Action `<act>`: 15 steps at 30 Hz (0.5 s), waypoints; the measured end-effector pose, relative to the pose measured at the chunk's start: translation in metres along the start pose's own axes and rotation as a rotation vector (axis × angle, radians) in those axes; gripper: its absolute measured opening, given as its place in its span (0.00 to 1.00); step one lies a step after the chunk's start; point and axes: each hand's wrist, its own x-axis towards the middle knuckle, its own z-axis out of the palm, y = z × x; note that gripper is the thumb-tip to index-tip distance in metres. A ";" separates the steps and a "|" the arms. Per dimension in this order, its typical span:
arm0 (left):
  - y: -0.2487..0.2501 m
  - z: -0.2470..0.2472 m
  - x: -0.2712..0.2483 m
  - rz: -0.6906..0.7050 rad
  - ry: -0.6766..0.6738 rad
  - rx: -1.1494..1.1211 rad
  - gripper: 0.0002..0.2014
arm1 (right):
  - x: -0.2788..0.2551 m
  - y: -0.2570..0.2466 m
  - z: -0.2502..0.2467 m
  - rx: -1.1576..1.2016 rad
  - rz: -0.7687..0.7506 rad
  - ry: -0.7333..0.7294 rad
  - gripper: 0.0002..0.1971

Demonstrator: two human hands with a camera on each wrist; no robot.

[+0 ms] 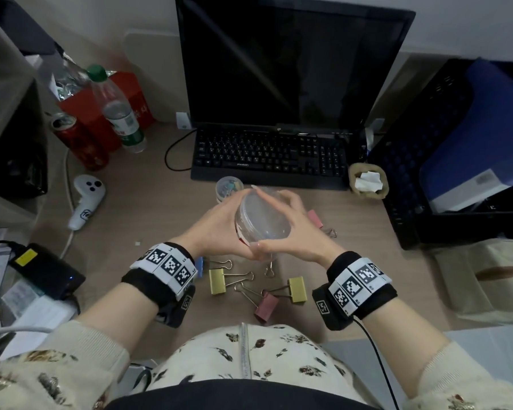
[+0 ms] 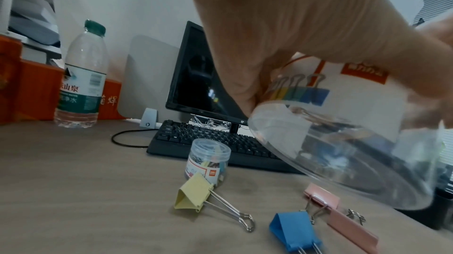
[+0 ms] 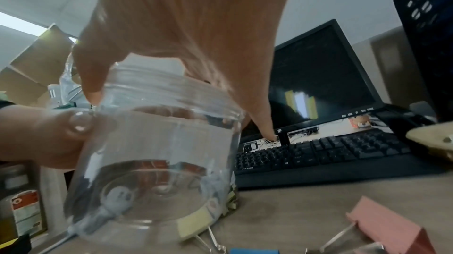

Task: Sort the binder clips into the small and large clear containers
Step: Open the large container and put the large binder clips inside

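I hold the large clear container (image 1: 261, 217) tilted above the desk, its bottom toward me; it looks empty. My left hand (image 1: 222, 229) grips its labelled body (image 2: 343, 132). My right hand (image 1: 290, 226) grips the lid end (image 3: 152, 85). Behind them stands the small clear container (image 1: 229, 187) (image 2: 208, 157), lid on, with small clips inside. Large binder clips lie on the desk: two yellow (image 1: 217, 281) (image 1: 296, 289), two pink (image 1: 266, 306) (image 1: 315, 218) and a blue one (image 1: 199, 266) (image 2: 294, 231).
A black keyboard (image 1: 270, 155) and monitor (image 1: 290, 60) stand behind. At the left are a water bottle (image 1: 117, 110), a red can (image 1: 80, 140), a white controller (image 1: 86, 199) and a black power brick (image 1: 46, 270). A paper cup (image 1: 367, 180) and a black crate (image 1: 427, 161) sit right.
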 end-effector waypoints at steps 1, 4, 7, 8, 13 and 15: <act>0.000 0.000 -0.002 -0.002 -0.003 -0.029 0.54 | 0.000 -0.001 -0.001 -0.044 -0.019 -0.024 0.47; -0.003 0.006 -0.002 -0.047 0.034 -0.057 0.60 | 0.004 -0.008 0.002 -0.122 0.006 0.000 0.48; -0.004 0.017 0.001 -0.035 0.050 0.092 0.63 | 0.010 -0.016 0.009 -0.119 0.175 0.021 0.53; -0.003 0.019 0.000 -0.041 0.043 0.128 0.64 | 0.011 -0.015 0.010 -0.132 0.226 -0.001 0.55; -0.010 0.022 -0.004 -0.070 -0.051 0.156 0.66 | 0.009 0.000 0.000 -0.111 0.164 -0.081 0.54; -0.010 0.022 -0.003 -0.090 -0.075 0.099 0.66 | 0.007 0.005 -0.003 -0.123 0.078 -0.108 0.52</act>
